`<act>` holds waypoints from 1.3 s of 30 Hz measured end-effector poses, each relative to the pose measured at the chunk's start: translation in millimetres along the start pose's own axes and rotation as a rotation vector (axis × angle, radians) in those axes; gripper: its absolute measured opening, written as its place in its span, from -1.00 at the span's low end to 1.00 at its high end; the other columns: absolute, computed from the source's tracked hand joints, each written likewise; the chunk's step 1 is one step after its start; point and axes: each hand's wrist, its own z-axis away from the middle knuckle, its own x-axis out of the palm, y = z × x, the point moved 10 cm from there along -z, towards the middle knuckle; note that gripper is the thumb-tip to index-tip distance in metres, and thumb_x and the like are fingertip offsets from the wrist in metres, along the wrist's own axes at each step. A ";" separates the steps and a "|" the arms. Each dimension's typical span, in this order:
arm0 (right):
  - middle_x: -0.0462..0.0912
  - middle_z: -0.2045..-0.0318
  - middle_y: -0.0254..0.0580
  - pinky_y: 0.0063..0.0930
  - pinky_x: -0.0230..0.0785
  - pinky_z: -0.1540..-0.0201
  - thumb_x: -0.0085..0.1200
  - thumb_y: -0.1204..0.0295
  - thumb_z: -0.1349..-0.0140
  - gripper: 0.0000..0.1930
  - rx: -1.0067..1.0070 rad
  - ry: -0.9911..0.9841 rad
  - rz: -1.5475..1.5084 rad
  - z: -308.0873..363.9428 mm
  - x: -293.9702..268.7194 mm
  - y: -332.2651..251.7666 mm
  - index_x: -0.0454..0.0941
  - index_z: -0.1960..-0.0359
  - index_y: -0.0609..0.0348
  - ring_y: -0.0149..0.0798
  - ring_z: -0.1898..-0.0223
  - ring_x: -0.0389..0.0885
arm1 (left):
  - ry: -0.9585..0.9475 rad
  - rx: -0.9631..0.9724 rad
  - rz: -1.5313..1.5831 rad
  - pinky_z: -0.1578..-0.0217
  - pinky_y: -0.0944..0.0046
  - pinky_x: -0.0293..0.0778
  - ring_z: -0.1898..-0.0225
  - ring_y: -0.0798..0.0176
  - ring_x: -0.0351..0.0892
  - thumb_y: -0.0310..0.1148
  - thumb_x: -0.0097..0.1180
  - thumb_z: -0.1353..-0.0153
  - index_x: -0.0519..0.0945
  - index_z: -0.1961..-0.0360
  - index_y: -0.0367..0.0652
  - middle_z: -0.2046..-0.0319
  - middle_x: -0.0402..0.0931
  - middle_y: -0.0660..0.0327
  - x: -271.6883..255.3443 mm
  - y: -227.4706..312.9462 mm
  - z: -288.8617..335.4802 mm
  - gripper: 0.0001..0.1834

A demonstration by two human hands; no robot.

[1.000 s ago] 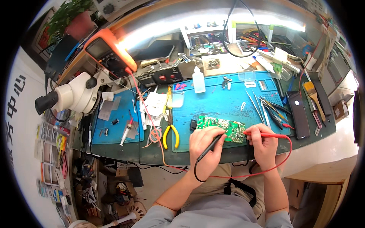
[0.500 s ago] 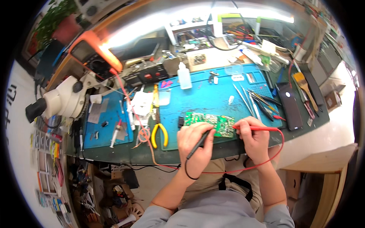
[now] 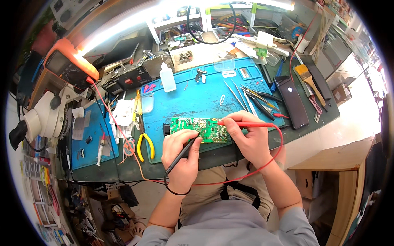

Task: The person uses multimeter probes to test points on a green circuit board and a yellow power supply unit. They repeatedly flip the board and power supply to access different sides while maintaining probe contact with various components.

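A green circuit board (image 3: 211,133) lies solder side up on the blue work mat (image 3: 184,102), near the bench's front edge. My left hand (image 3: 179,158) grips a black test probe (image 3: 179,158) like a pen, its tip down at the board's middle. From the right, my right hand (image 3: 251,137) pinches a red test probe (image 3: 254,124), with its tip over the upper right part of the board. Whether either tip touches metal is too small to tell. A red lead (image 3: 234,180) loops below my hands. The orange multimeter (image 3: 67,65) stands at the far left.
Yellow-handled pliers (image 3: 146,147) lie left of the board. Tweezers (image 3: 240,96), cutters (image 3: 262,96) and a dark phone (image 3: 292,102) are to the right. A white bottle (image 3: 167,78) stands behind. A microscope (image 3: 41,115) overhangs the left side.
The whole view has shifted, so the bench sits further left in the picture. The red probe's tip has moved from the board's right edge inward to its upper right part.
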 end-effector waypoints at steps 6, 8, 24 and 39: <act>0.70 0.41 -0.26 -0.54 0.37 0.42 0.23 0.44 -0.38 -0.87 0.032 -0.037 -0.039 -4.6 12.1 10.3 0.74 0.25 0.25 -0.48 0.47 0.55 | -0.047 0.002 -0.030 0.09 0.17 0.51 0.15 0.11 0.61 -0.47 0.42 -0.20 0.70 0.21 -0.20 0.21 0.70 0.15 1.9 2.2 -0.7 -0.84; 0.69 0.41 -0.26 -0.53 0.36 0.43 0.23 0.43 -0.38 -0.86 0.042 -0.044 -0.024 -4.2 13.5 11.5 0.74 0.25 0.25 -0.48 0.48 0.54 | -0.060 -0.002 -0.039 0.07 0.18 0.51 0.14 0.13 0.61 -0.47 0.42 -0.21 0.70 0.22 -0.21 0.21 0.71 0.15 2.6 2.2 -0.6 -0.85; 0.69 0.43 -0.27 -0.52 0.38 0.33 0.19 0.47 -0.40 -0.86 0.028 -0.061 0.071 -6.0 15.6 4.9 0.72 0.28 0.28 -0.45 0.40 0.57 | -0.054 0.030 -0.039 0.07 0.17 0.52 0.14 0.09 0.63 -0.53 0.41 -0.18 0.71 0.21 -0.20 0.21 0.70 0.12 1.2 7.5 -2.4 -0.84; 0.67 0.48 -0.25 -0.50 0.35 0.40 0.23 0.49 -0.37 -0.89 -0.050 -0.023 0.058 -6.0 13.1 0.5 0.73 0.32 0.24 -0.41 0.47 0.56 | -0.020 0.043 -0.022 0.10 0.14 0.44 0.16 0.09 0.61 -0.48 0.41 -0.16 0.70 0.22 -0.13 0.20 0.70 0.22 0.8 7.9 -1.4 -0.83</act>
